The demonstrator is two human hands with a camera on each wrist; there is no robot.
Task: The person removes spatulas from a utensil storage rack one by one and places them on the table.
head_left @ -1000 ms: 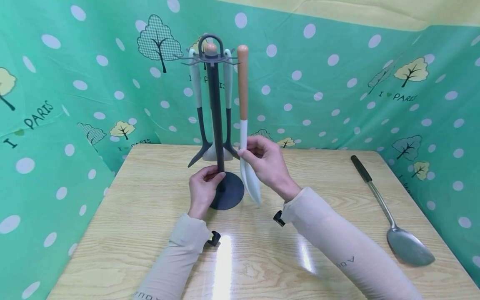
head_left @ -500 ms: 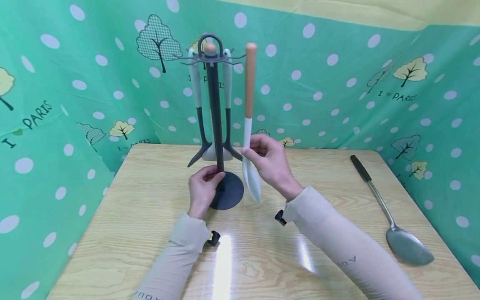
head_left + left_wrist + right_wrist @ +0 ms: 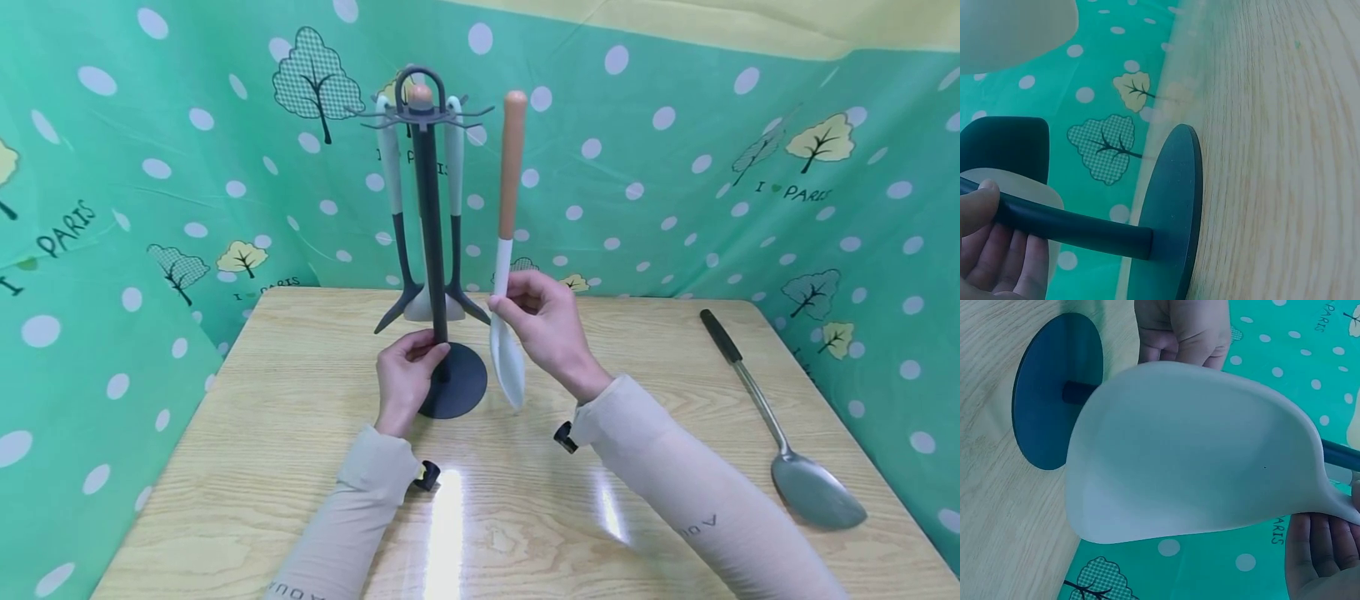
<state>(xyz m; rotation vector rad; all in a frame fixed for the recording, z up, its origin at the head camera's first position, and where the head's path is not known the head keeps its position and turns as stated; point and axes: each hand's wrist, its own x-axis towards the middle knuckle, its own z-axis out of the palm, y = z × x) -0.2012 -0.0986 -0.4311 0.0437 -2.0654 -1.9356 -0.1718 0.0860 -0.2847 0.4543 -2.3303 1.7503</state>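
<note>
Spotted green cloth (image 3: 637,242) backs a wooden counter (image 3: 225,467). The left hand (image 3: 405,375) has its fingers curled round the rack (image 3: 427,217), low on its pole; other tools (image 3: 455,192) hang above and beyond those fingers. The right hand (image 3: 551,321) has its fingers pinching the turner (image 3: 504,250) by its white neck, handle rising above them, blade below. A metal spatula (image 3: 770,424) lies well off to their right.

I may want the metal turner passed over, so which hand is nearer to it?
Right. The right hand, pinching the white spatula, is to the left of the metal turner, apart from it. The left hand, gripping the black stand, is farther left.
</note>
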